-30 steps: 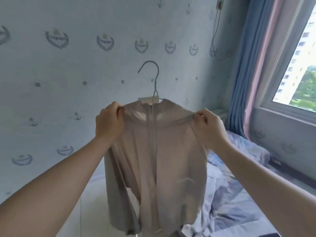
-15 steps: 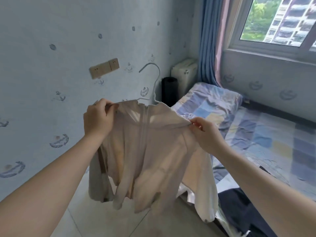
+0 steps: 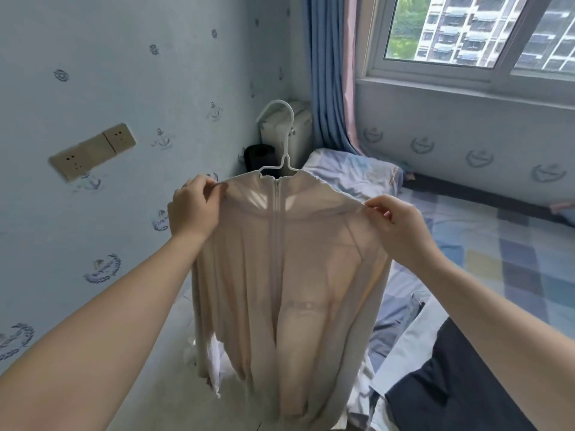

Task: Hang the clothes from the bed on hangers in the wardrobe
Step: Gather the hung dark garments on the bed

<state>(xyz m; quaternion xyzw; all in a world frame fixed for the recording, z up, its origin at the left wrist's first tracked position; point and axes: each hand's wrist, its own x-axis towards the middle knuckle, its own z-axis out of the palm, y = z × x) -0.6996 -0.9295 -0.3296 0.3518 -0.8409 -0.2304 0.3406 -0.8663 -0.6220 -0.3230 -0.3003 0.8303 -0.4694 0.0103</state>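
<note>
Up close, two bare forearms reach forward, holding a thin beige zip-up jacket [image 3: 280, 275] in the air between them. The left hand [image 3: 193, 209] pinches the jacket's left shoulder between thumb and fingertips; the right hand [image 3: 395, 225] pinches the right shoulder the same way. The jacket is zipped and hangs on a white hanger [image 3: 285, 157], whose hook stands free above the collar. Below on the right, a dark garment [image 3: 441, 384] lies on the bed [image 3: 513, 244], which has a checked blue sheet. Farther back, a pillow [image 3: 351, 169] lies at the head of the bed, near a blue curtain [image 3: 326, 73] and a window [image 3: 466, 32]. Sockets [image 3: 93, 150] sit on the left wall.
</note>
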